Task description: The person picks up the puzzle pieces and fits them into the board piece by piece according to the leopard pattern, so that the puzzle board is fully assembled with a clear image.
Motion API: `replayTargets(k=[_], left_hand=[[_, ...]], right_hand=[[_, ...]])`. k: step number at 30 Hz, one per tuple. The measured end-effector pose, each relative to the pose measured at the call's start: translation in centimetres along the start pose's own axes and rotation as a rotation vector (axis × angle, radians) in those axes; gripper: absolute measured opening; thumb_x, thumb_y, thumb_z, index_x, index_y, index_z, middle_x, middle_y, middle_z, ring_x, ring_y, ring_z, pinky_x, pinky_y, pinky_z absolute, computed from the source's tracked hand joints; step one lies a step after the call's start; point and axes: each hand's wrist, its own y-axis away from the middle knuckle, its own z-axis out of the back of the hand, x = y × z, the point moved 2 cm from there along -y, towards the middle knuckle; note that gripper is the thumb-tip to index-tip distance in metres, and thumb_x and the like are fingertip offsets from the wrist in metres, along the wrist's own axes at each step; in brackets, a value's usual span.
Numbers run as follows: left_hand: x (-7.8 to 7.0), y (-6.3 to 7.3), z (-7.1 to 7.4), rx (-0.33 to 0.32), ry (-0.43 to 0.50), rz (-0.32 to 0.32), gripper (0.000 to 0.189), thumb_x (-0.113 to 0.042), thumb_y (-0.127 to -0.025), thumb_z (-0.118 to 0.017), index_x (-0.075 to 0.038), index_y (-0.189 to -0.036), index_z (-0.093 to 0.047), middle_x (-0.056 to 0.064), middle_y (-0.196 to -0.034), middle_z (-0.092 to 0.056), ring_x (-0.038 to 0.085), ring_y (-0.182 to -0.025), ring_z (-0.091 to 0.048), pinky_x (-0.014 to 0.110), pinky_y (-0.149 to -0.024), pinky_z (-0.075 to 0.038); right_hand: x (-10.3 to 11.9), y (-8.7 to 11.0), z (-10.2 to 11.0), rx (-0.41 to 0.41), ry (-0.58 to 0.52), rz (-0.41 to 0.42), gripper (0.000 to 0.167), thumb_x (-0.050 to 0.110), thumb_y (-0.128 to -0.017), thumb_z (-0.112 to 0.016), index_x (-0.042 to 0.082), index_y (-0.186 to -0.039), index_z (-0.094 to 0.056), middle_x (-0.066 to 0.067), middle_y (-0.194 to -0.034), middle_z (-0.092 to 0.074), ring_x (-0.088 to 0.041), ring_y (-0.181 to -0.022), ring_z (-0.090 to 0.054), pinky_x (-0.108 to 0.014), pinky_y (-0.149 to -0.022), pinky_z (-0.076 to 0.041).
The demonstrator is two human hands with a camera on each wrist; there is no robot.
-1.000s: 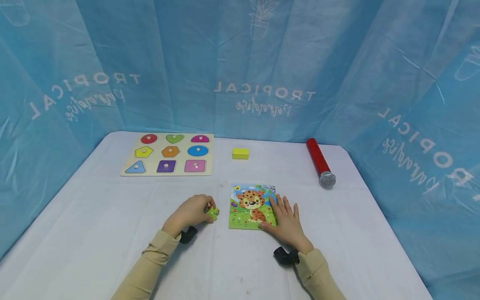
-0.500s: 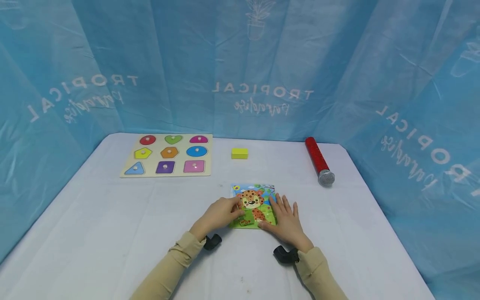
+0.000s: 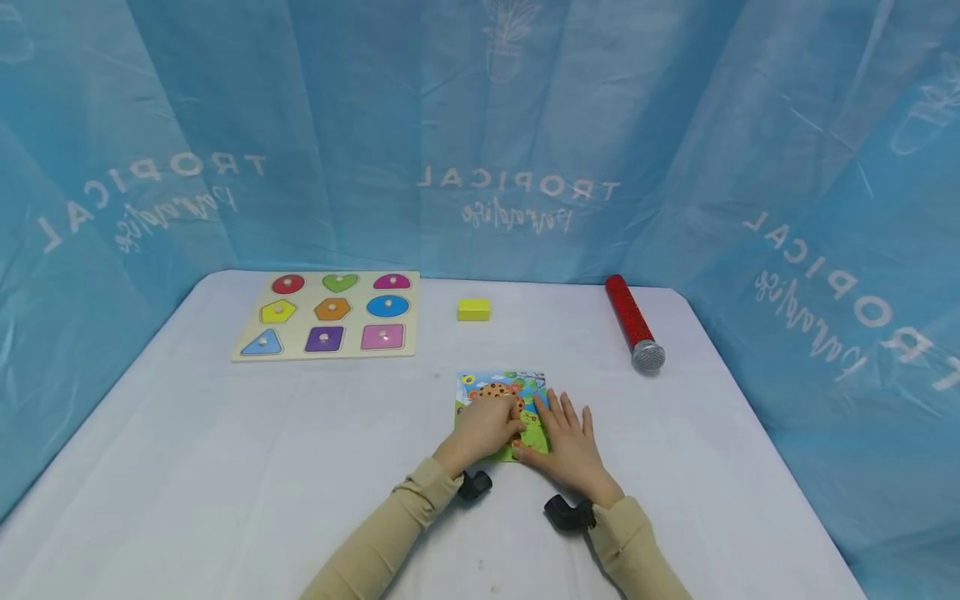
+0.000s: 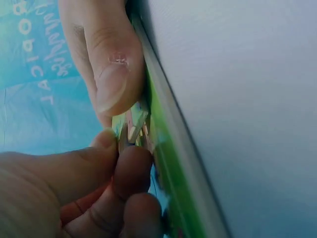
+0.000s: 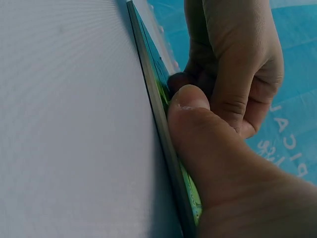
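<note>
A square jigsaw puzzle [image 3: 536,436] with a leopard cub picture lies on the table in the head view, partly covered by both hands. My left hand [image 3: 486,427] is over its middle, fingers curled down. In the left wrist view its thumb and fingers pinch a small tilted puzzle piece [image 4: 137,128] just above the board. My right hand [image 3: 572,446] lies flat with spread fingers along the puzzle's right edge, its thumb on the lower edge. The right wrist view has this thumb [image 5: 195,119] against the board, close to the left fingers.
A wooden shape board [image 3: 352,357] with knobbed pieces lies at the back left. Behind the puzzle sits a yellow block [image 3: 473,311], and a red microphone [image 3: 632,317] lies at the back right. Blue printed curtain [image 3: 360,100] surrounds the white table [image 3: 225,467].
My left hand has carried a green puzzle piece from left of the puzzle rightward onto it, over its lower left, then on to its middle. My right hand has stayed at the right edge.
</note>
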Motion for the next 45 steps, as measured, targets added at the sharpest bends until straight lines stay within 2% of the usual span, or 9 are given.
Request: replayTargets(k=[4,8,11,17,19,23,30,40,45], left_hand=[[-0.4,0.0,-0.1,-0.037,-0.028,0.052,0.021,-0.027,-0.086,-0.073,-0.015,-0.075,-0.059,-0.005,-0.065,-0.058,0.006,-0.052,-0.046,0.021,-0.046,-0.036],[-0.6,0.3,0.0,-0.041,-0.033,0.047,0.021,-0.028,-0.083,-0.076,-0.013,-0.085,-0.062,-0.003,-0.070,-0.063,0.006,-0.052,-0.049,0.022,-0.045,-0.038],[-0.7,0.9,0.4,-0.034,-0.097,-0.029,0.019,-0.027,-0.086,-0.073,-0.012,-0.095,-0.067,-0.002,-0.075,-0.067,0.007,-0.058,-0.055,0.022,-0.049,-0.043],[-0.8,3.2,1.3,-0.051,-0.385,-0.273,0.013,-0.022,-0.091,-0.066,-0.018,-0.100,-0.073,-0.004,-0.098,-0.071,0.014,-0.090,-0.066,0.032,-0.074,-0.054],[-0.9,3.9,1.4,-0.025,-0.460,-0.322,0.019,-0.020,-0.092,-0.063,-0.020,-0.108,-0.072,-0.004,-0.111,-0.070,0.017,-0.103,-0.065,0.037,-0.085,-0.054],[-1.2,4.6,1.2,0.038,-0.544,-0.358,0.031,-0.017,-0.096,-0.057,-0.024,-0.125,-0.066,-0.005,-0.133,-0.062,0.022,-0.123,-0.058,0.044,-0.101,-0.048],[-1.6,4.3,1.1,0.038,-0.534,-0.375,0.033,-0.016,-0.096,-0.057,-0.030,-0.124,-0.067,-0.005,-0.134,-0.061,0.029,-0.129,-0.053,0.046,-0.104,-0.047],[-1.4,4.1,1.0,0.030,-0.578,-0.377,0.029,-0.018,-0.092,-0.063,-0.031,-0.116,-0.071,-0.008,-0.130,-0.063,0.023,-0.128,-0.054,0.045,-0.104,-0.046],[-0.9,4.1,0.9,0.088,-0.521,-0.385,0.036,-0.013,-0.094,-0.060,-0.030,-0.125,-0.066,-0.007,-0.136,-0.059,0.026,-0.131,-0.052,0.046,-0.105,-0.045]], right_hand=[[0.0,0.0,0.3,-0.005,-0.001,0.000,0.093,0.054,-0.082,-0.068,0.009,-0.153,-0.028,-0.019,-0.160,-0.022,-0.042,-0.149,-0.012,-0.068,-0.115,-0.002],[-0.1,0.0,0.3,-0.009,-0.007,0.003,0.094,0.054,-0.081,-0.069,0.009,-0.153,-0.029,-0.019,-0.160,-0.022,-0.041,-0.149,-0.013,-0.068,-0.115,-0.002],[-0.1,0.1,0.1,-0.013,-0.020,0.015,0.094,0.056,-0.082,-0.068,0.008,-0.153,-0.029,-0.020,-0.159,-0.023,-0.042,-0.149,-0.014,-0.069,-0.114,-0.002],[-0.2,0.3,-0.1,-0.009,0.005,0.012,0.095,0.055,-0.082,-0.068,0.008,-0.153,-0.027,-0.020,-0.160,-0.021,-0.042,-0.149,-0.013,-0.067,-0.115,-0.003],[-0.3,0.3,0.0,-0.009,0.016,0.013,0.095,0.053,-0.082,-0.069,0.008,-0.154,-0.027,-0.020,-0.160,-0.020,-0.042,-0.149,-0.013,-0.067,-0.115,-0.003],[-0.3,0.1,0.3,-0.006,0.032,0.019,0.094,0.051,-0.083,-0.070,0.008,-0.154,-0.025,-0.020,-0.160,-0.019,-0.042,-0.149,-0.012,-0.068,-0.115,-0.003],[-0.4,0.1,0.4,-0.009,0.039,0.006,0.096,0.050,-0.081,-0.073,0.007,-0.153,-0.027,-0.021,-0.160,-0.021,-0.043,-0.148,-0.013,-0.068,-0.115,-0.004],[0.0,0.2,0.3,-0.006,0.017,0.039,0.098,0.051,-0.079,-0.073,0.005,-0.153,-0.028,-0.023,-0.159,-0.022,-0.045,-0.147,-0.015,-0.069,-0.114,-0.005],[-0.1,0.2,0.2,-0.010,0.015,0.026,0.097,0.052,-0.080,-0.072,0.006,-0.153,-0.028,-0.022,-0.159,-0.021,-0.043,-0.148,-0.013,-0.068,-0.115,-0.004]])
